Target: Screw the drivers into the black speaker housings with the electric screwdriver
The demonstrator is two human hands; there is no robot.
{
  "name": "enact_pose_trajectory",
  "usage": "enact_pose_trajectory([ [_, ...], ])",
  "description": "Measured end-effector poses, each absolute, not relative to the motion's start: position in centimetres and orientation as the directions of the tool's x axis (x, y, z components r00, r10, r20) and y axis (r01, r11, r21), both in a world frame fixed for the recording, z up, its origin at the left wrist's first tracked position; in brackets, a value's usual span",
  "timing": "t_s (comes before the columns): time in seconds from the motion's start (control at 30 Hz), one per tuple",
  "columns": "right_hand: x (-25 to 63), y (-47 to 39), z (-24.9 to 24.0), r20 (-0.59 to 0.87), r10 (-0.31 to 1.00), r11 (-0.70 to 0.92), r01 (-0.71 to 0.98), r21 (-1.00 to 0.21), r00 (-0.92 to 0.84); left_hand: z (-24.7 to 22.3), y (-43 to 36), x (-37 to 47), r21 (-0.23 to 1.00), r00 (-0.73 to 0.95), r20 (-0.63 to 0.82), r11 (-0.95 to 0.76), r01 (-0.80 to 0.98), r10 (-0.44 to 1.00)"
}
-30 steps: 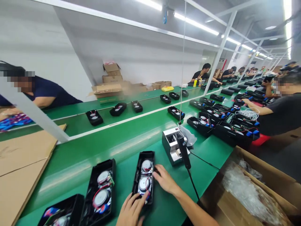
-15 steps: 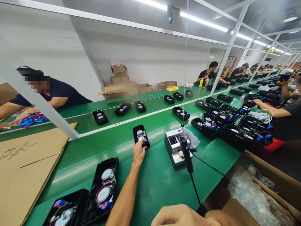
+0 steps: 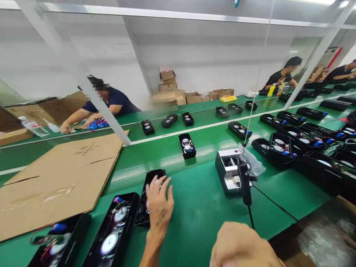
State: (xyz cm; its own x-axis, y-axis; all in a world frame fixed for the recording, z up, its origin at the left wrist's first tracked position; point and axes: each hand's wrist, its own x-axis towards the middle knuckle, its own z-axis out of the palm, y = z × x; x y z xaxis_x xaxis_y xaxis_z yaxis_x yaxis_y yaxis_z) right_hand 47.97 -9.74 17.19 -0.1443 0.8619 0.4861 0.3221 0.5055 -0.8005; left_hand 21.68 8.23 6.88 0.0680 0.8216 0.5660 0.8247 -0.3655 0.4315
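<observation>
Well left of the silver machine (image 3: 221,172), a long open case (image 3: 130,218) lies just beside a smaller black case (image 3: 142,213), over which the left hand (image 3: 160,207) spreads loosely bent fingers, clasping nothing visible; contact is unclear. Handling is safest by the outer walls, fingertips off the wires. Nearer the wearer than the machine, the blurred right hand (image 3: 241,246) looks curled; I cannot tell what it grasps.

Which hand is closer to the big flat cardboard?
Left. The left hand is over a black case, right of the cardboard; the right hand is farther right, low in view.
</observation>
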Motion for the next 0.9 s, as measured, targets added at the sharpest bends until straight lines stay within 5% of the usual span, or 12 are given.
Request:
enact_pose_trajectory([
  [0.13,46.1,-5.8,15.0,0.374,0.912,0.409,0.314,-0.857,-0.168,5.4,6.5,14.4,0.501,-0.154,0.41,-0.081,0.862,0.899],
  [0.37,44.2,-3.7,5.0,0.122,0.971,0.2,0.415,-0.888,-0.207,4.6,9.5,11.1,0.546,-0.092,0.169,-0.015,0.837,0.981],
  [0.57,45.2,-5.8,3.0,0.376,0.908,0.41,0.569,-0.713,-0.183,5.6,8.1,15.0,0.668,0.362,0.031,-0.289,0.686,0.932],
  [0.7,45.1,-6.2,4.0,0.485,0.744,0.663,0.596,-0.453,-0.459,6.5,6.4,19.6,0.749,0.651,-0.025,-0.417,0.515,0.758],
  [0.9,44.8,-6.1,3.9,0.51,0.691,0.716,0.582,-0.385,-0.512,7.5,5.4,20.4,0.754,0.599,0.003,-0.395,0.524,0.8],
])
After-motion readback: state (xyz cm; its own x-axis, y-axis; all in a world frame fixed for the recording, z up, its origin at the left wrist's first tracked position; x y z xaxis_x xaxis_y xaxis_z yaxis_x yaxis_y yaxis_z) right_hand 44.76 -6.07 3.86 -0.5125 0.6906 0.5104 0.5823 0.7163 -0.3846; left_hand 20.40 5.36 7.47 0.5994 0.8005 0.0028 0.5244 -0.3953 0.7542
